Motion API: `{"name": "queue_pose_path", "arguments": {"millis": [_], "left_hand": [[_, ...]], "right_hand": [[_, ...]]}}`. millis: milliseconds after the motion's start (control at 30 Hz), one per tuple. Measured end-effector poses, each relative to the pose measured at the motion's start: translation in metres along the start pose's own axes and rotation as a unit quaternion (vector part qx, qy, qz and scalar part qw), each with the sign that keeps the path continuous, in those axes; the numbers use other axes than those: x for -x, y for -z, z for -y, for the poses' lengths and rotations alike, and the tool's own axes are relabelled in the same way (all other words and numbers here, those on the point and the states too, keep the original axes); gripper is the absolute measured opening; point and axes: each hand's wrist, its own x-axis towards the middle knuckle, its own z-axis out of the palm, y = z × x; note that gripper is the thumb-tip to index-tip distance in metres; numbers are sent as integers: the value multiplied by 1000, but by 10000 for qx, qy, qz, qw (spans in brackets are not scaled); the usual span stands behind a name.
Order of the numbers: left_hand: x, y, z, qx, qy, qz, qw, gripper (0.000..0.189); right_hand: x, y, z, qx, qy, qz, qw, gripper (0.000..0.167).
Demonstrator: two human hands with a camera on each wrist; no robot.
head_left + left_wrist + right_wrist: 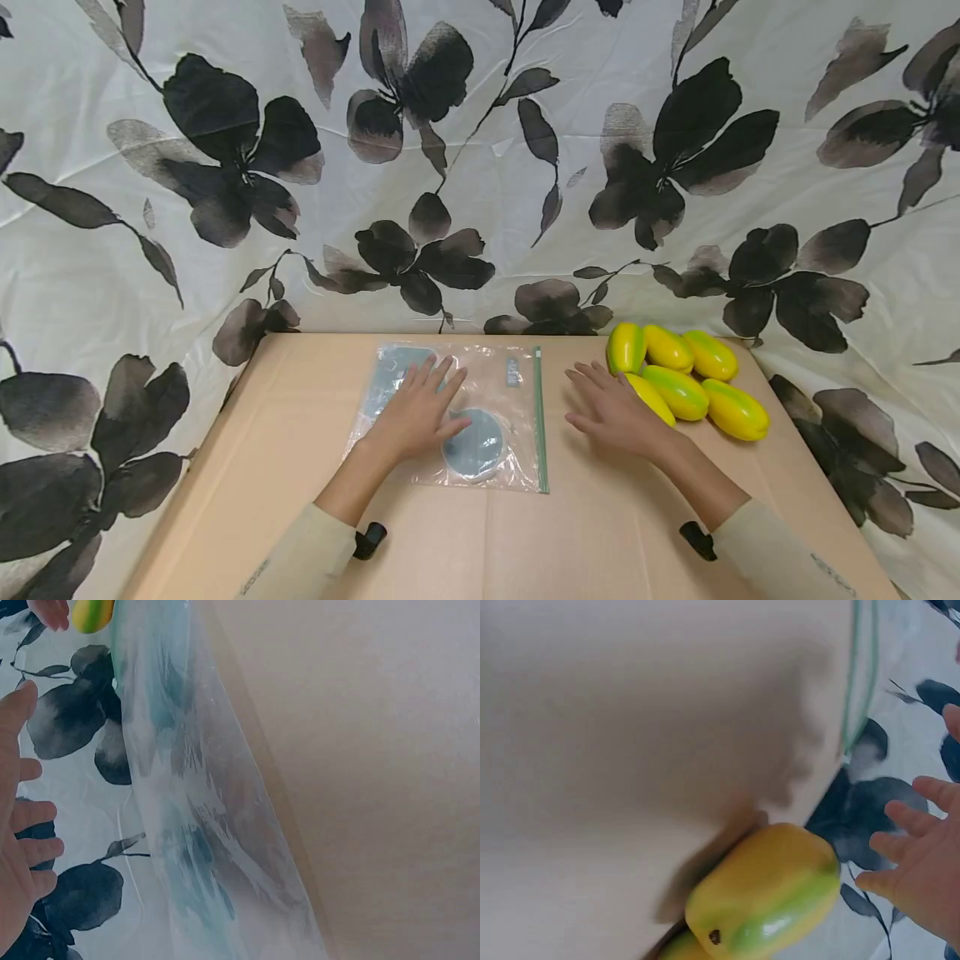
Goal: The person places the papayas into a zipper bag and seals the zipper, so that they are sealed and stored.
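A clear zip bag (510, 467) with a green zip strip (541, 417) at its right end lies flat on the cardboard-coloured tabletop, printed with a pale blue circle. My left hand (420, 417) is over the bag's middle, fingers spread and straight, gripping nothing. In the left wrist view the bag's crinkled film (225, 825) stretches beside that hand. My right hand (618, 417), also with spread fingers and nothing held, hovers just left of several oval yellow-green fruits (677, 392), overlapping them in the head view. One fruit (765, 892) shows large in the right wrist view, beside the fingers.
The pale brown tabletop (585, 533) has its far edge against a white cloth (525, 192) with dark printed flowers. The fruits sit in a loose cluster at the far right corner. A dark strap (369, 542) shows at the left wrist, another (699, 540) at the right.
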Motion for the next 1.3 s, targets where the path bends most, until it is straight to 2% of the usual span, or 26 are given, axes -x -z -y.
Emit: {"name": "queue_pose_path", "arguments": {"millis": [200, 567, 833, 1067, 1300], "left_hand": [[-3, -3, -2, -159, -251, -22, 9996, 80], [-13, -14, -19, 182, -559, 73, 9982, 73], [-20, -26, -31, 20, -721, -13, 9974, 68], [-28, -32, -44, 277, -813, -16, 9963, 66], [-34, -39, -53, 420, -860, 18, 9954, 62]], "right_hand": [[-3, -11, -1, -274, 167, 59, 9995, 67], [1, -26, 1, -407, 285, 220, 9985, 61], [2, -35, 9, -744, 257, 400, 9961, 57], [4, -44, 13, -730, 491, 368, 9954, 50], [6, -49, 15, -733, 479, 340, 9956, 49]]}}
